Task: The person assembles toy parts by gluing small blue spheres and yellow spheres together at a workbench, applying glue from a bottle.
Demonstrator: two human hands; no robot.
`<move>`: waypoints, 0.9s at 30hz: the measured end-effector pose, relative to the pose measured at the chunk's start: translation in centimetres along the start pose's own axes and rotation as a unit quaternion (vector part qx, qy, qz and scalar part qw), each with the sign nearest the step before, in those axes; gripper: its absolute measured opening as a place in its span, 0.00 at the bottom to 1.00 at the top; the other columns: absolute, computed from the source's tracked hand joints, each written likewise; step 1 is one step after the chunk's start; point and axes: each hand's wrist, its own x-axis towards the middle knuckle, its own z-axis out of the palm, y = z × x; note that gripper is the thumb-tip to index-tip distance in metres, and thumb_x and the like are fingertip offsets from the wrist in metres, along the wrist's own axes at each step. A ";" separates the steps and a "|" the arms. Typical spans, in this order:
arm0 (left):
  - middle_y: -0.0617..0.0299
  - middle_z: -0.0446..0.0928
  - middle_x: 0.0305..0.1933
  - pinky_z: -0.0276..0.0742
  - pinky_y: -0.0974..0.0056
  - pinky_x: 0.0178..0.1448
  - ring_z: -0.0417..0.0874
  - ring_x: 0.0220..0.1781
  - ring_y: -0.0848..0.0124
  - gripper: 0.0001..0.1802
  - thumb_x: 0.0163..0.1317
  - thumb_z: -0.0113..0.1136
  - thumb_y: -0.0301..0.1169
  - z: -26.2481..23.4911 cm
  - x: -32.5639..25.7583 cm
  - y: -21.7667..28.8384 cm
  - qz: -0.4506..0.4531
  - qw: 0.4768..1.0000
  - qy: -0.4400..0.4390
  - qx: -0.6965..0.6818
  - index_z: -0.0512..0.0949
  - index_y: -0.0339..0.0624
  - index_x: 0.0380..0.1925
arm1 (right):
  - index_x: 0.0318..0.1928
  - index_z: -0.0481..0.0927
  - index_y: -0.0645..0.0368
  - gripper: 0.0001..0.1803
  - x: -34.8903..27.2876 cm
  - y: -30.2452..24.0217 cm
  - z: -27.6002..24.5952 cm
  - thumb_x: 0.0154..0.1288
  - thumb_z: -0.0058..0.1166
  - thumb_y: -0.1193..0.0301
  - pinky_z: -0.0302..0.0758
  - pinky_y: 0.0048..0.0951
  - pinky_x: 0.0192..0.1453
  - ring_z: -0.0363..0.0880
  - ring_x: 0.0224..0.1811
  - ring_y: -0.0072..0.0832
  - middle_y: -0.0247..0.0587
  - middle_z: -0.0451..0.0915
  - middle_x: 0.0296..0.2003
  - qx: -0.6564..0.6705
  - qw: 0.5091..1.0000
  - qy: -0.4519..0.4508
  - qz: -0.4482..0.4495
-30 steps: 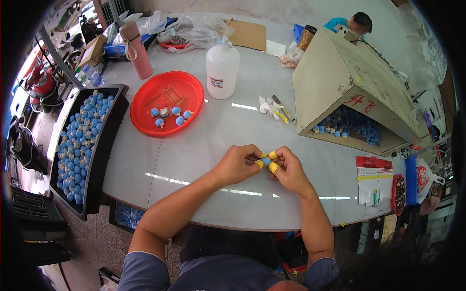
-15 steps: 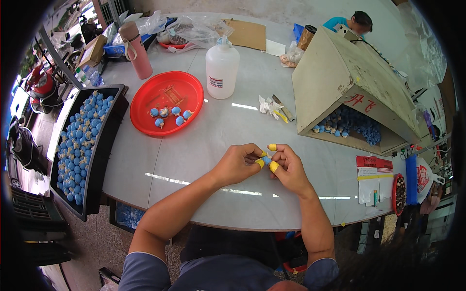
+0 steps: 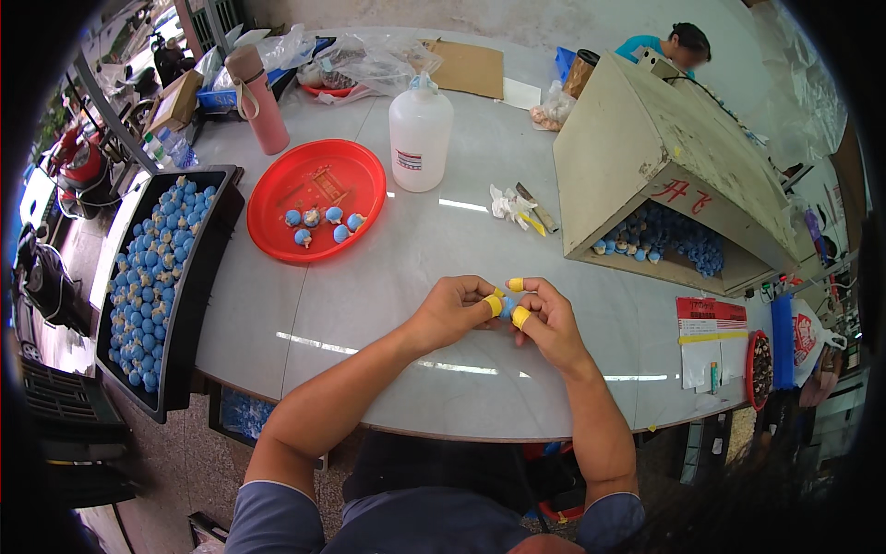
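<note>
Over the front middle of the table, a small round blue piece (image 3: 506, 307) is pinched between my two hands, partly covered by the fingers. My left hand (image 3: 452, 309) closes thumb and fingertips on its left side. From the other side my right hand (image 3: 552, 325) grips it with the thumb, while the index finger is raised a little above. Yellow tape wraps several fingertips. Similar blue balls with pale tips lie in a round red tray (image 3: 268, 217) beyond my left arm. Many more fill a long black bin (image 3: 205, 277) at the left.
A white bottle (image 3: 421, 138) and a pink flask (image 3: 266, 115) stand behind. Crumpled tissue (image 3: 506, 203) and a knife-like tool (image 3: 538, 209) lie near a cream box (image 3: 618, 138) holding blue pieces. Papers (image 3: 712, 342) are at right. A person (image 3: 660, 46) sits at the back.
My left fingertips have shifted slightly on the blue piece, and the left index has drawn in nearer the thumb. The right hand has hardly moved.
</note>
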 end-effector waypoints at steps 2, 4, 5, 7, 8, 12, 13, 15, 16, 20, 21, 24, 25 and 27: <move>0.55 0.82 0.41 0.82 0.68 0.47 0.84 0.42 0.73 0.14 0.69 0.56 0.30 0.3 0.0 0.6 -0.012 1.000 0.008 -0.002 0.75 0.28 0.48 | 0.56 0.71 0.67 0.18 0.0 0.3 -0.1 0.67 0.50 0.80 0.70 0.17 0.28 0.72 0.23 0.14 0.33 0.75 0.27 0.004 1.000 0.000 -0.006; 0.54 0.82 0.41 0.83 0.68 0.46 0.84 0.40 0.73 0.15 0.70 0.55 0.30 0.3 0.0 0.7 -0.025 1.000 0.018 -0.004 0.74 0.28 0.49 | 0.54 0.71 0.67 0.15 0.1 0.6 -0.1 0.68 0.51 0.79 0.70 0.16 0.28 0.73 0.23 0.14 0.34 0.76 0.28 0.001 1.000 0.004 0.005; 0.54 0.82 0.42 0.83 0.68 0.47 0.85 0.42 0.71 0.16 0.70 0.56 0.31 0.1 0.1 0.4 -0.031 0.999 0.018 0.001 0.73 0.29 0.50 | 0.54 0.71 0.67 0.15 0.1 0.5 -0.1 0.68 0.51 0.79 0.70 0.16 0.28 0.73 0.23 0.14 0.34 0.76 0.28 0.001 1.000 0.004 0.004; 0.53 0.82 0.43 0.83 0.67 0.48 0.86 0.43 0.69 0.17 0.70 0.57 0.33 -0.1 0.1 0.3 -0.037 0.999 0.018 0.005 0.72 0.29 0.51 | 0.50 0.72 0.67 0.11 0.2 0.2 -0.1 0.69 0.51 0.78 0.71 0.16 0.29 0.74 0.24 0.15 0.36 0.79 0.30 0.005 1.000 0.003 0.023; 0.52 0.82 0.43 0.83 0.67 0.48 0.86 0.44 0.68 0.17 0.70 0.57 0.32 -0.1 0.1 0.3 -0.044 0.999 0.006 -0.013 0.72 0.29 0.50 | 0.50 0.72 0.67 0.11 0.1 0.1 -0.1 0.69 0.51 0.78 0.71 0.16 0.29 0.74 0.24 0.15 0.36 0.79 0.30 0.005 1.000 0.004 0.023; 0.51 0.82 0.44 0.83 0.67 0.48 0.86 0.47 0.66 0.16 0.68 0.57 0.29 -0.2 0.0 0.2 -0.039 0.999 -0.008 -0.021 0.71 0.28 0.50 | 0.47 0.72 0.67 0.09 0.2 -0.2 -0.1 0.69 0.51 0.78 0.73 0.17 0.29 0.74 0.24 0.15 0.39 0.81 0.33 0.029 0.998 0.020 0.043; 0.51 0.82 0.44 0.83 0.67 0.48 0.86 0.47 0.66 0.16 0.68 0.57 0.29 -0.1 0.0 0.3 -0.039 0.999 -0.009 -0.021 0.71 0.28 0.50 | 0.46 0.72 0.67 0.08 0.2 -0.2 -0.1 0.69 0.51 0.78 0.73 0.17 0.29 0.75 0.24 0.15 0.39 0.81 0.34 0.024 0.998 0.021 0.045; 0.51 0.82 0.44 0.83 0.67 0.48 0.87 0.47 0.66 0.15 0.67 0.57 0.27 0.0 0.0 0.7 -0.051 0.999 0.000 -0.017 0.72 0.28 0.49 | 0.46 0.72 0.67 0.08 0.1 -0.2 0.0 0.69 0.51 0.78 0.74 0.17 0.29 0.75 0.25 0.16 0.39 0.81 0.33 0.021 0.999 0.022 0.041; 0.51 0.82 0.44 0.83 0.67 0.48 0.87 0.47 0.66 0.15 0.67 0.57 0.27 0.0 0.0 0.6 -0.051 0.999 0.000 -0.017 0.72 0.28 0.49 | 0.46 0.72 0.68 0.08 0.1 -0.2 0.0 0.69 0.51 0.79 0.75 0.18 0.29 0.76 0.25 0.16 0.40 0.81 0.33 0.019 0.999 0.023 0.038; 0.51 0.82 0.44 0.83 0.68 0.48 0.87 0.46 0.67 0.13 0.67 0.57 0.26 0.3 0.0 0.3 -0.029 1.000 0.012 -0.003 0.73 0.26 0.47 | 0.45 0.73 0.69 0.07 0.1 0.2 0.1 0.68 0.51 0.80 0.76 0.18 0.29 0.77 0.25 0.17 0.40 0.81 0.32 -0.004 0.999 0.026 0.034; 0.51 0.82 0.43 0.84 0.69 0.48 0.86 0.46 0.67 0.13 0.67 0.57 0.25 0.5 0.0 0.4 -0.020 1.000 0.015 0.003 0.73 0.26 0.46 | 0.45 0.73 0.69 0.07 0.1 0.2 0.1 0.69 0.51 0.80 0.77 0.19 0.29 0.78 0.25 0.17 0.40 0.81 0.31 -0.009 0.999 0.028 0.034; 0.51 0.81 0.42 0.84 0.68 0.48 0.86 0.45 0.68 0.12 0.66 0.57 0.24 0.6 -0.2 0.5 -0.006 1.000 0.018 0.001 0.73 0.25 0.45 | 0.45 0.73 0.69 0.07 0.2 0.3 0.1 0.69 0.50 0.80 0.77 0.19 0.28 0.78 0.25 0.17 0.40 0.81 0.31 -0.016 0.999 0.028 0.030; 0.51 0.81 0.42 0.84 0.68 0.48 0.86 0.45 0.68 0.12 0.66 0.57 0.24 0.6 -0.2 0.4 -0.006 1.000 0.018 0.001 0.73 0.25 0.45 | 0.45 0.73 0.69 0.06 0.1 0.4 0.1 0.69 0.50 0.80 0.77 0.19 0.29 0.78 0.25 0.17 0.40 0.81 0.31 -0.018 0.999 0.027 0.028; 0.51 0.81 0.42 0.84 0.68 0.48 0.86 0.45 0.69 0.10 0.66 0.57 0.23 0.5 -0.1 -0.1 0.007 1.000 0.028 0.010 0.74 0.25 0.43 | 0.44 0.72 0.69 0.06 0.1 0.4 0.3 0.69 0.50 0.80 0.77 0.19 0.29 0.78 0.25 0.17 0.40 0.81 0.31 -0.017 0.999 0.026 0.026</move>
